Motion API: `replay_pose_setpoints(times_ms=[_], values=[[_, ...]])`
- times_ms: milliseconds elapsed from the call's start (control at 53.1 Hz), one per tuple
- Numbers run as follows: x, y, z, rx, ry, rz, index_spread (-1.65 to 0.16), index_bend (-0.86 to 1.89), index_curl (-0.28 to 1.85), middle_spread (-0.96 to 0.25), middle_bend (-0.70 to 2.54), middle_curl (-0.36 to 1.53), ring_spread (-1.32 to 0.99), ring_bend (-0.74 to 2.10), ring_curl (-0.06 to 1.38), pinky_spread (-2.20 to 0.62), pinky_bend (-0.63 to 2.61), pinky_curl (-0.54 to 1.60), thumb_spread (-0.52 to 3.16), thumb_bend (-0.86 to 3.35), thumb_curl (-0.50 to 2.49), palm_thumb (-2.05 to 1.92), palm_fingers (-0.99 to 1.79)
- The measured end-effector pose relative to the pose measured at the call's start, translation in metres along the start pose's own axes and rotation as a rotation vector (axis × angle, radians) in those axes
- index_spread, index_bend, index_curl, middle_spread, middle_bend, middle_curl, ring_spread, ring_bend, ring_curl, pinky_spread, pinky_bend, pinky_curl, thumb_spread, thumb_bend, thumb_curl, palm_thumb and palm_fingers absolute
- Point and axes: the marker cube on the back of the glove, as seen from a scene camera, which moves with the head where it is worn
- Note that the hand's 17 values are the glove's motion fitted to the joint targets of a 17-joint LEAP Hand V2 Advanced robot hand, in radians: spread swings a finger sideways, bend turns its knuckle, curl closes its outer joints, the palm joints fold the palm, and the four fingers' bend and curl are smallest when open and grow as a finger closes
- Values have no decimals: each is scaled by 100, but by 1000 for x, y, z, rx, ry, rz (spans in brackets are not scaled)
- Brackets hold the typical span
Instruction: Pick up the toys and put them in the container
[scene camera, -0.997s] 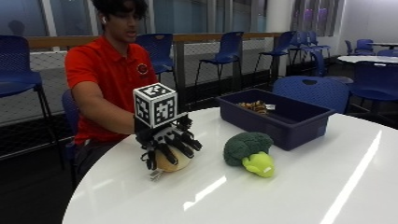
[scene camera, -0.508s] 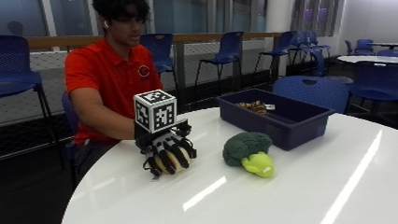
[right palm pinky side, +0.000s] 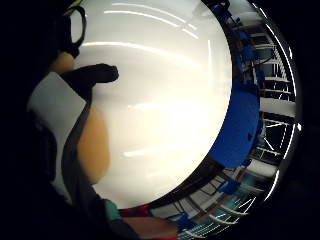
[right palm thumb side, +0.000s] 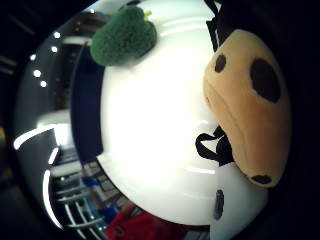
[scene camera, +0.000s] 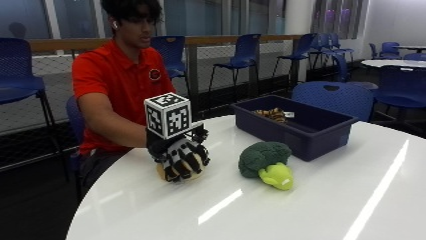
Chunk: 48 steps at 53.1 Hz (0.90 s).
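Note:
My gloved right hand (scene camera: 181, 157) sits on the white table (scene camera: 319, 210) with its fingers curled around a tan plush toy (scene camera: 166, 173). That toy has dark spots and lies right against the palm (right palm thumb side: 250, 100), and a tan edge of it shows beside a black fingertip (right palm pinky side: 92, 145). A green broccoli plush (scene camera: 266, 161) lies on the table just beside the hand, untouched (right palm thumb side: 124, 36). Behind the broccoli stands the dark blue container (scene camera: 293, 125), with a striped toy (scene camera: 271, 115) inside it.
The round table's edge (scene camera: 100, 200) runs close to the hand on the person's side. Blue chairs (scene camera: 336, 97) stand behind the container, and another white table (scene camera: 393, 62) is at the far back.
The hand's fingers have curled down around the tan toy; one second ago they were spread over it. The broccoli and the container have not moved.

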Motion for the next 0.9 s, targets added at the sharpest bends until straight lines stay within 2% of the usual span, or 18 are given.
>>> replay_pose_setpoints(times_ms=[169,414,640,903], values=[[1,-9,-16,23,35,-17,-41,19,42,-42,46,44,-54,82,40,-43,100,37,104,21,64,70,76],[-24,-9,-59,39,-43,-62,-44,19,52,-48,47,51,-57,84,44,-45,100,38,84,17,75,73,82],[-78,-13,-109,96,-51,-112,-47,18,60,-51,46,58,-59,84,48,-45,101,39,74,14,84,73,80],[-180,-24,-163,176,37,-255,-49,17,68,-53,45,66,-60,85,51,-46,103,40,68,10,91,72,76]])
